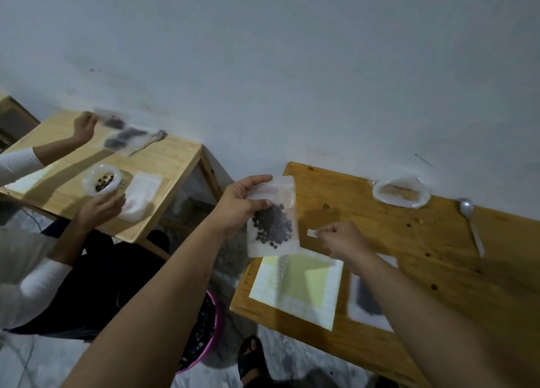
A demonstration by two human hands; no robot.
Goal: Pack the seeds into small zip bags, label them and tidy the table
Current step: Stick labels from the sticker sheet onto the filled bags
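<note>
Spoon [471,225] right of plate [401,195], on table [438,270].

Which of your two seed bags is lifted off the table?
The seed bag in the left hand, held upright near its top. The other seed bag lies flat on the table, beside the label sheet. The right hand pinches a small label.

The raised left hand [238,209] grips a clear zip bag [274,221] near its top; the right hand [342,238] pinches a white label [312,233].
</note>
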